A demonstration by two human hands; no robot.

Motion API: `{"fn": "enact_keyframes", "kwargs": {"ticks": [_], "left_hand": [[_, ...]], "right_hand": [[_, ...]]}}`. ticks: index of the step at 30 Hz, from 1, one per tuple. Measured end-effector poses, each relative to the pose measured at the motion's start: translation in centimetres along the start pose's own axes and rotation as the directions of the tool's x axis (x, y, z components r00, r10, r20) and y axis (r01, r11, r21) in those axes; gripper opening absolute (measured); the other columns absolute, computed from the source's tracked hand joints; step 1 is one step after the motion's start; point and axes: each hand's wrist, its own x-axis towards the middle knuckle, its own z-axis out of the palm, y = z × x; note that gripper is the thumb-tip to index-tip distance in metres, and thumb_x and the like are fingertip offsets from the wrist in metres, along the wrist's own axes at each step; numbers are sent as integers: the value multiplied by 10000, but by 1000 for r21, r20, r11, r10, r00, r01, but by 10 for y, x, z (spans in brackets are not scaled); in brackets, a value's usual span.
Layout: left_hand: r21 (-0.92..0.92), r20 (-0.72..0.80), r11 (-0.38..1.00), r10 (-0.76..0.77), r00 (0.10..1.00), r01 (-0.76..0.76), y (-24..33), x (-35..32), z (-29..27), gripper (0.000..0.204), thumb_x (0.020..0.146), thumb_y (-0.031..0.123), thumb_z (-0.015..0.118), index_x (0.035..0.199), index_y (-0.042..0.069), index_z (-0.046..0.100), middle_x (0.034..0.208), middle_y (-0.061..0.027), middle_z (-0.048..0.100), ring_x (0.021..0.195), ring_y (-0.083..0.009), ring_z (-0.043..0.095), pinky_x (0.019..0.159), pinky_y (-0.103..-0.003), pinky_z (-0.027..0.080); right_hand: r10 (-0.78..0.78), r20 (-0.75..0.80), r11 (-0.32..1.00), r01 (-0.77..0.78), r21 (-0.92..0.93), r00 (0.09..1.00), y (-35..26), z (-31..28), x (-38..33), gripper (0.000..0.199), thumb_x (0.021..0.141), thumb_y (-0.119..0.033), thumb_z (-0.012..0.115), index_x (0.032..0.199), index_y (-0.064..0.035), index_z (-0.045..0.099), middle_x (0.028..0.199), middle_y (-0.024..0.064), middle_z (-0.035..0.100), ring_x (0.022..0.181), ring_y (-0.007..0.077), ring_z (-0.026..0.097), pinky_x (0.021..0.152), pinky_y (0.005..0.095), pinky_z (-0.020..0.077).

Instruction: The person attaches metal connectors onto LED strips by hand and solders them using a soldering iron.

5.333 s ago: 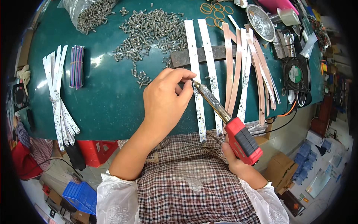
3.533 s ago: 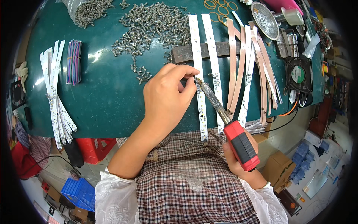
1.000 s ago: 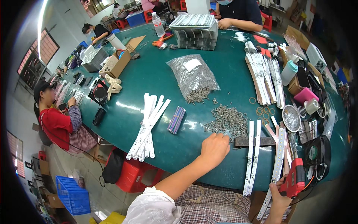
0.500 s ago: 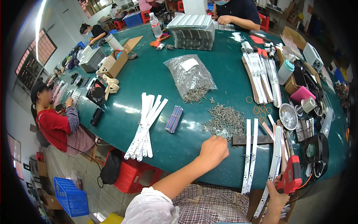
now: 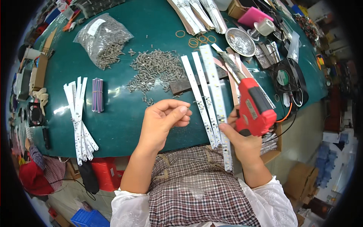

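Fingertips of the left hand (image 5: 163,120) pinch one small grey screw at the table's six o'clock; right hand (image 5: 242,140) grips the red electric screwdriver (image 5: 252,108) beside long white LED strips (image 5: 207,99); seating the screw likely follows.

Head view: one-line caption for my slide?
Right hand holds red driver beside white strips; left hand pinches something small near loose screws.

A green table (image 5: 124,125) carried loose screws (image 5: 155,70) at its middle, a screw bag (image 5: 102,39) toward the far left, white strips (image 5: 81,121) and a wire bundle (image 5: 97,94) left, more strips (image 5: 206,96) over the near edge.
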Motion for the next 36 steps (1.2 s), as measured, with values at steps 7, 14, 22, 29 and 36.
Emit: {"fn": "enact_keyframes", "kwargs": {"ticks": [7,14,22,29,36], "left_hand": [[-175,114,972,-140,984,159,-18,-10,14,205,875,69,698,1044,-34,647,943,-150,700,812,-164,692,720,-264,596],[-155,125,976,-133,983,152,-23,-11,20,164,880,61,689,1018,-12,640,938,-110,697,803,-134,677,717,-253,575],[-85,77,996,-34,996,41,-21,-10,24,126,884,33,678,996,-7,636,937,-94,693,835,-128,674,732,-248,565],[-125,100,991,57,993,-44,-29,-8,23,157,864,3,693,1006,-37,641,954,-116,694,869,-144,679,779,-268,570],[-143,84,990,20,996,-7,-29,-7,23,158,864,7,696,1005,-37,641,955,-122,694,858,-144,677,767,-266,571]], "right_hand": [[83,121,997,-82,-12,989,7,4,1,535,769,99,728,1212,-3,446,907,33,548,769,46,530,681,191,443],[120,115,992,-122,10,986,8,8,0,468,770,73,751,1148,-10,489,889,18,573,742,41,546,664,194,460],[93,98,995,-97,33,991,10,7,5,401,786,32,761,1098,-11,513,831,3,608,725,47,567,643,207,469],[102,109,993,-107,41,989,7,10,7,410,783,20,769,1095,-6,504,819,8,607,734,51,574,660,212,471],[106,109,994,-110,30,988,7,9,8,423,782,16,771,1106,3,499,824,13,609,735,57,586,676,219,480]]}}
